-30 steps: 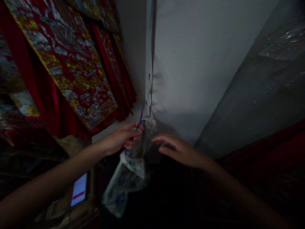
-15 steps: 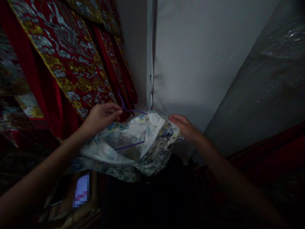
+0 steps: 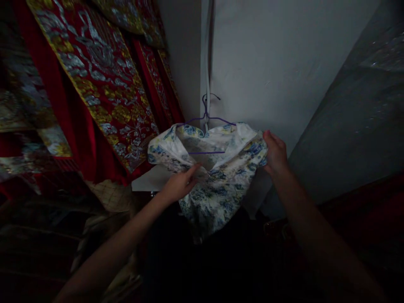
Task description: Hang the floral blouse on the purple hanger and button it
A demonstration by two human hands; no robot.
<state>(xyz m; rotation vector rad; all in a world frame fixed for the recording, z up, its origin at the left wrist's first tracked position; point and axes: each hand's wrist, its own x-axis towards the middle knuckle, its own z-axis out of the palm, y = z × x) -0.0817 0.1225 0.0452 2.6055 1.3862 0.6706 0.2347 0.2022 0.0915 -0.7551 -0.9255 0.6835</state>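
A white blouse with blue and yellow flowers (image 3: 217, 176) hangs on a thin purple wire hanger (image 3: 206, 120), whose hook sits on a fitting at the wall corner. My left hand (image 3: 179, 185) touches the blouse's front near the collar, fingers extended and pinching lightly at the cloth. At the garment's right shoulder, my right hand (image 3: 275, 153) grips the fabric edge with curled fingers.
Red garments with gold and silver embroidery (image 3: 101, 80) hang along the left. A pale wall (image 3: 268, 63) rises behind the blouse, and a grey plastic-covered surface (image 3: 353, 126) slants at the right. Below is dark; folded cloth (image 3: 104, 198) lies at lower left.
The blouse was lifted from a bunched bundle, spread out and hung by its hanger on the wall fitting. My left hand left the hanger hook and dropped to the blouse front.
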